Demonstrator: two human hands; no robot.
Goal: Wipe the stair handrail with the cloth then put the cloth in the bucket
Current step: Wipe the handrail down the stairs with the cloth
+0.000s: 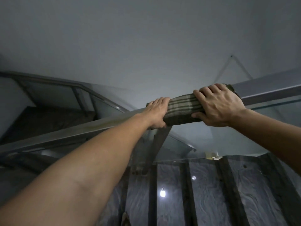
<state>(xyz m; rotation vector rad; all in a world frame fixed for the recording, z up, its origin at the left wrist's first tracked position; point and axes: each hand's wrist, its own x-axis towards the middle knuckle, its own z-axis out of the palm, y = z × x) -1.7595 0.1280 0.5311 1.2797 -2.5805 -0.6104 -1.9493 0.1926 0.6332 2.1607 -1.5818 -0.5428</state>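
Note:
A dark green cloth (180, 110) with pale stripes is wrapped around the metal stair handrail (78, 129), which runs from lower left up to the right. My left hand (157, 112) grips the cloth's left end on the rail. At the cloth's right end, my right hand (219, 104) clamps it from above, thumb underneath. No bucket is in view.
Glass panels (268, 128) hang below the handrail. A slanted post (158, 147) supports the rail under my hands. Dark marble steps (206, 193) with glossy reflections lie below. A second railing (101, 97) descends at the left beside a grey wall.

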